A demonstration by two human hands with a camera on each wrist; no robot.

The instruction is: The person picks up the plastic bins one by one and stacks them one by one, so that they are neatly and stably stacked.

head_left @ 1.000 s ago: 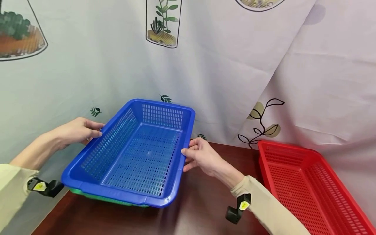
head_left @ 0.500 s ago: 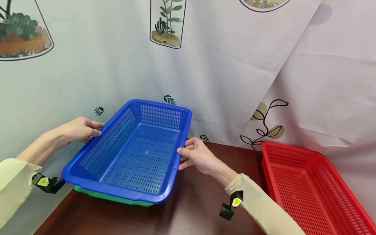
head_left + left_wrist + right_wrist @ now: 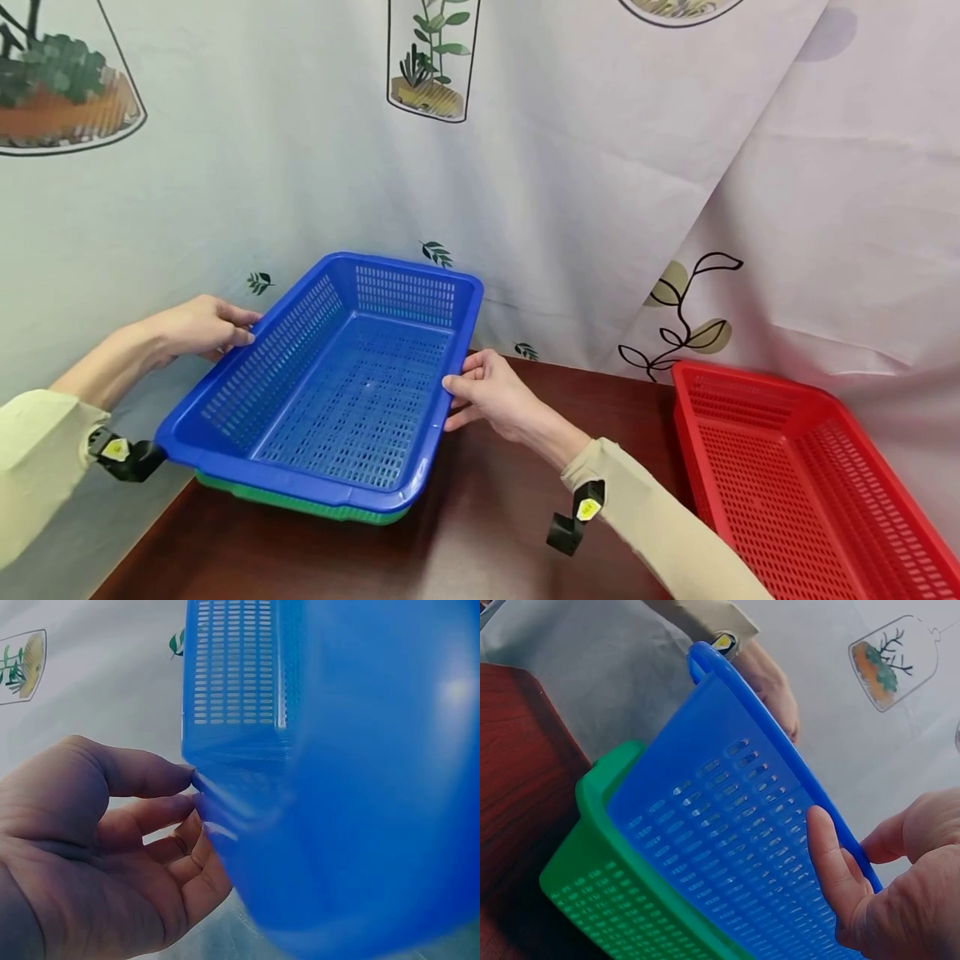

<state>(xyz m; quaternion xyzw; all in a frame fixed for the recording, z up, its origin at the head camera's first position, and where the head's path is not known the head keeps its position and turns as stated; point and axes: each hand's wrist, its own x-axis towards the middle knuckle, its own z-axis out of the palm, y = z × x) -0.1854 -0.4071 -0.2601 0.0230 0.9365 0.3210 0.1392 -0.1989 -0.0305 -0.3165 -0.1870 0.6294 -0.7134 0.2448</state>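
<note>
A blue perforated plastic basket [image 3: 285, 477] is held between both hands. My left hand [image 3: 198, 325] pinches its left rim between thumb and fingers. On the opposite long side, my right hand [image 3: 491, 396] grips the rim, thumb above and fingers beneath. Below the blue basket is a green basket [image 3: 622, 877], mostly hidden in the head view. In the right wrist view the bottom of the blue one sits inside the green one's rim, while its upper part stands well above. Nothing is seen lying inside the blue basket.
A red perforated basket [image 3: 772, 492] stands at the right on the dark reddish-brown table [image 3: 502, 500]. Behind and to the left hangs a pale cloth [image 3: 562, 208] printed with plants and jars. The blue basket's far end is close to this cloth.
The blue basket and my right hand have shifted slightly left, with the near rim a little higher in view. The head view has turned slightly left. Both hands keep their hold.
</note>
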